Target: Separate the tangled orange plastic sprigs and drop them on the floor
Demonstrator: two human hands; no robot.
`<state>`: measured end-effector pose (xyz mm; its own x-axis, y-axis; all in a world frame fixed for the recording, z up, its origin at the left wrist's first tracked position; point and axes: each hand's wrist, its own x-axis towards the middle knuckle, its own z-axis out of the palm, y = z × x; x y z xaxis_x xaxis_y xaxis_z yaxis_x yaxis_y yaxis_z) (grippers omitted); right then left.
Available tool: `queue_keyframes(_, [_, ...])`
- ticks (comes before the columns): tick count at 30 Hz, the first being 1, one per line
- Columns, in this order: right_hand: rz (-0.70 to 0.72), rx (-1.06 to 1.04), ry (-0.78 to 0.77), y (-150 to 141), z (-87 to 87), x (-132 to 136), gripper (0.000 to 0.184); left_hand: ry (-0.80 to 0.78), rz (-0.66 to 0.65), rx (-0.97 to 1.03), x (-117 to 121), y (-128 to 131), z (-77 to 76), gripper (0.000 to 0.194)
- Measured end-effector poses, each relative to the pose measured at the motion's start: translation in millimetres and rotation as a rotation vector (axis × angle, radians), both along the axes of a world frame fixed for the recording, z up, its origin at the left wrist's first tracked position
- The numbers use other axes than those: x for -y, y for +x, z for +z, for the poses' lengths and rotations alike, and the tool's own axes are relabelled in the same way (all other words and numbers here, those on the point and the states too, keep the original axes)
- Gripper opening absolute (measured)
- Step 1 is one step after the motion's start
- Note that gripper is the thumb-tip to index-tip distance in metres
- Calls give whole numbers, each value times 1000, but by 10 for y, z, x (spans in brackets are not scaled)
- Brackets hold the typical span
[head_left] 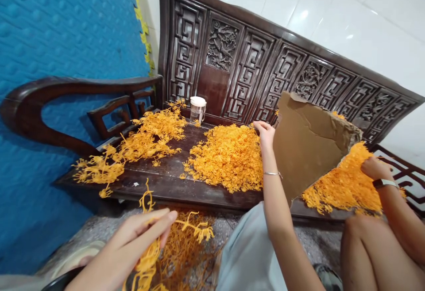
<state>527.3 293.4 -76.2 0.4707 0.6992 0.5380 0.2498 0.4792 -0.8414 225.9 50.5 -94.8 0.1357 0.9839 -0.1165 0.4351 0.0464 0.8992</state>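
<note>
My left hand [139, 238] is low at the front left, its fingers pinched on a bunch of orange plastic strands [148, 260] above a tangle of the same strands on the floor [189, 242]. My right hand [265, 134] reaches out to the dark wooden bench [159, 180] and grips the left edge of a torn piece of brown cardboard [308, 145], held upright. The cardboard stands between a middle heap of orange pieces [229, 156] and a right heap [345, 185]. A bracelet is on my right wrist.
Another person's hand [373, 167], wearing a watch, rests on the right heap; their bare knee [365, 246] is at the lower right. Looser orange sprigs [146, 136] spread over the bench's left end. A clear white-lidded jar [198, 109] stands against the carved backrest. Blue foam wall [66, 25] at left.
</note>
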Motion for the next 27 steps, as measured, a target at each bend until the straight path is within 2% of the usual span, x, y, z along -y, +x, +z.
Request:
queue_keyframes(4, [43,-2,-61,-69,-6,39,18,-6,-29,14,-13,-19,-31,46])
queue_keyframes(7, [47,49,-65,-78,-29,50,19,-35,-27,21,-32,-27,6,47])
queue_keyframes(11, [-54,111,-36,-64,-4,85,26,-105,68,61,-52,-11,105,47])
queue_keyframes(14, [-52,167,16,-162,130,270,27,-184,163,157,-57,3,158,43])
queue_keyframes(15, [9,192,24,-233,192,372,27,-201,186,188,-61,3,164,42])
queue_keyframes(17, [220,249,5,-428,315,619,24,-210,210,239,-77,-5,162,39])
queue_keyframes(19, [528,343,-64,-669,400,884,22,-201,233,287,-98,-26,145,36])
queue_keyframes(22, [975,554,-223,-1013,416,1215,19,-166,273,342,-122,-74,120,31])
queue_keyframes(24, [1140,668,-258,-1169,375,1358,24,-141,284,352,-127,-105,116,30])
queue_keyframes(27, [1235,757,-231,-1263,320,1467,39,-126,278,351,-125,-139,119,29])
